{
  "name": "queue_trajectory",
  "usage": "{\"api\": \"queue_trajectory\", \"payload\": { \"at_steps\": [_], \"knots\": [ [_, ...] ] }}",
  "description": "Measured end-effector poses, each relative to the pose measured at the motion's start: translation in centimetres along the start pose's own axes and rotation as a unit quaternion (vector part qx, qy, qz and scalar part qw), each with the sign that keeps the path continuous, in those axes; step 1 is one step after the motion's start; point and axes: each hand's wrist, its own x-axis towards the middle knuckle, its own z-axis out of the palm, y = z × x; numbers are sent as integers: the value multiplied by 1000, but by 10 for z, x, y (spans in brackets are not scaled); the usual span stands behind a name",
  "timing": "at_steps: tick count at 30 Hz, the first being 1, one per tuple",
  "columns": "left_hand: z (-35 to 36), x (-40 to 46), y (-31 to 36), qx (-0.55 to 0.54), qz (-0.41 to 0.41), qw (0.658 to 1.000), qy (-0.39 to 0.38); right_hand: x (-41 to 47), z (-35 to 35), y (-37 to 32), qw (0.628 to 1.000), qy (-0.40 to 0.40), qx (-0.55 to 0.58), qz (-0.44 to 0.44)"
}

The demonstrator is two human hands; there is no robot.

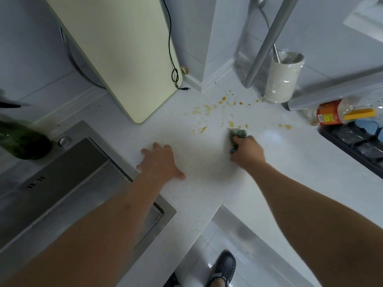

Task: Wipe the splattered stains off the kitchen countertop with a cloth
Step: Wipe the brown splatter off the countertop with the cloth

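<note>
Yellow-brown splattered stains (208,109) dot the white countertop (199,183) toward the back corner, with more spots to the right near the stove. My right hand (247,151) is closed around a crumpled grey-green cloth (238,134), which is pressed on the counter at the near edge of the stains. My left hand (160,161) lies flat on the counter with fingers spread, holding nothing, left of the cloth and beside the sink.
A steel sink (68,183) lies at left with a dark green bottle (22,139) behind it. A pale cutting board (124,54) and a black cable (175,76) lean at the back. A white utensil holder (283,79), a sauce bottle (339,113) and a black stove (356,143) stand right.
</note>
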Motion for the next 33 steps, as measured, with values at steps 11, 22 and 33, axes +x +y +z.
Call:
{"api": "queue_trajectory", "payload": {
  "at_steps": [11,22,33],
  "knots": [
    [4,6,-1,2,0,1000,-3,34,26,-98,999,-18,2,-47],
    [-2,-1,-1,-10,-5,1000,-7,-25,31,-71,989,-49,-35,-136],
    [4,2,0,-7,-11,1000,-7,8,32,-47,999,27,-26,33]
  ]
}}
